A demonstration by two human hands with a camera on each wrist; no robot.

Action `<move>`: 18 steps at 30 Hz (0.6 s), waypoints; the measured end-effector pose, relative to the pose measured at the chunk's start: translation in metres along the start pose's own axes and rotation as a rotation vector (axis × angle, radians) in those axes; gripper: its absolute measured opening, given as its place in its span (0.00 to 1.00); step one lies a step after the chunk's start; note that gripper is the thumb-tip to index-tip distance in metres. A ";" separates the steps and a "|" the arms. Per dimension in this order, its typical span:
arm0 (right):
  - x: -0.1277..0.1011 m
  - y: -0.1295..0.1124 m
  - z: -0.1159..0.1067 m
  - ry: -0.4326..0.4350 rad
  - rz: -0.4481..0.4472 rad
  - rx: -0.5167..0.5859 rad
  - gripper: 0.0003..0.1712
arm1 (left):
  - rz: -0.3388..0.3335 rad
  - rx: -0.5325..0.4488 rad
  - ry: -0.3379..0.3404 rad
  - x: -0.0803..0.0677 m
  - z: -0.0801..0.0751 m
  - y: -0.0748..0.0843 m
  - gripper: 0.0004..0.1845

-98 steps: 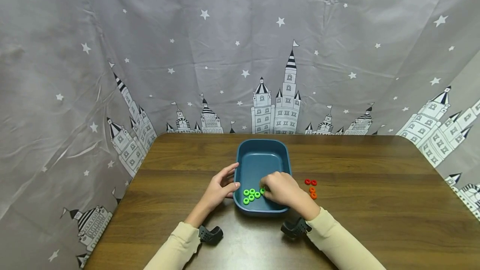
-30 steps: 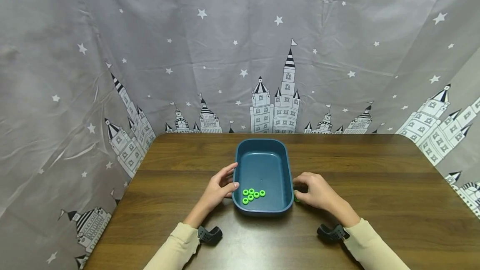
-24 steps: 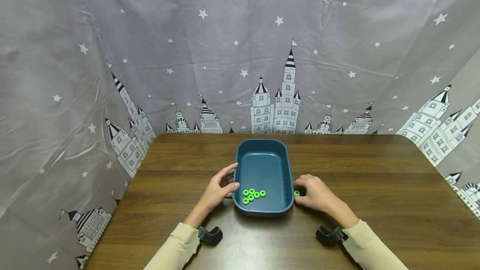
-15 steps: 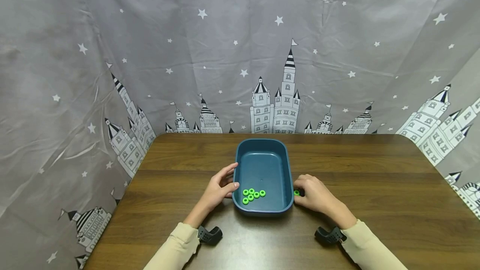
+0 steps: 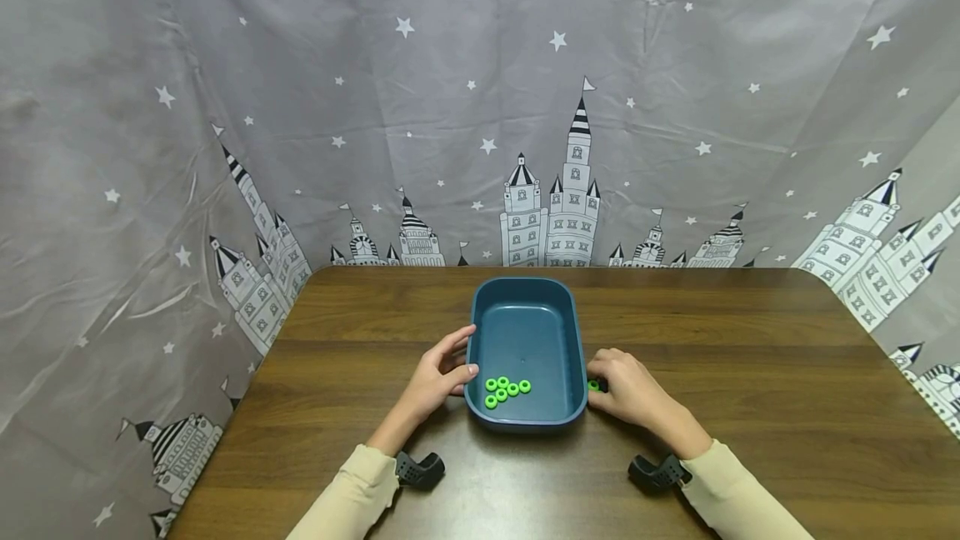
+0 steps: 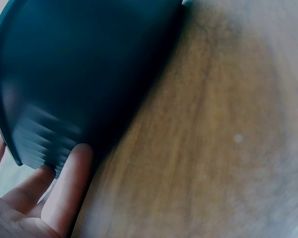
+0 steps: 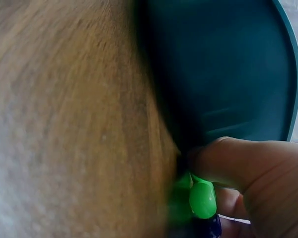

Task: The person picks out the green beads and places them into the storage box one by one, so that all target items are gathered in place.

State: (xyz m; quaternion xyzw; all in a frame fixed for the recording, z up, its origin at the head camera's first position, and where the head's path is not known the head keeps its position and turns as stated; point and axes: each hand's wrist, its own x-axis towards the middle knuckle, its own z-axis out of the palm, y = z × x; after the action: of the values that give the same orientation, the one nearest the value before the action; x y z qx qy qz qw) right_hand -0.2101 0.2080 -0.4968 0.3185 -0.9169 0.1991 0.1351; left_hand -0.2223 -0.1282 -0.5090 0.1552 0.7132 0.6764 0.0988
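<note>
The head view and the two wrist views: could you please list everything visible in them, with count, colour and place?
tray: one, dark teal, mid-table, long side running away from the person.
green rings in the tray: six, bright green, clustered at the tray's near left corner.
green ring outside the tray: at least one, bright green, on the table against the tray's right wall, in the right hand's grip; the right wrist view shows green under the thumb, exact count unclear.
table: one, dark brown wood.
backdrop cloth: one, grey with white stars and castles, behind and beside the table.
wrist camera mounts: two, black, one at each wrist.
sleeves: two, cream.
left hand: on the tray's left wall.
right hand: right of the tray, pinching the green ring.
</note>
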 end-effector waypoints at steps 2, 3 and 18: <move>0.000 0.000 0.000 -0.002 0.004 -0.001 0.07 | 0.001 0.004 0.001 0.000 0.000 0.000 0.35; 0.000 0.000 0.000 -0.002 0.006 -0.001 0.07 | 0.002 0.004 0.000 0.000 0.000 0.000 0.35; 0.000 0.001 -0.001 0.005 0.026 0.035 0.05 | -0.003 0.005 0.004 -0.001 0.000 0.001 0.35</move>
State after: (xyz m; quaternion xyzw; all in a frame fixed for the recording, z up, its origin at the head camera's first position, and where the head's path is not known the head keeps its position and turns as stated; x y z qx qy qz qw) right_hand -0.2106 0.2092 -0.4960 0.3084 -0.9170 0.2177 0.1289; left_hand -0.2215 -0.1279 -0.5082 0.1529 0.7153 0.6748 0.0981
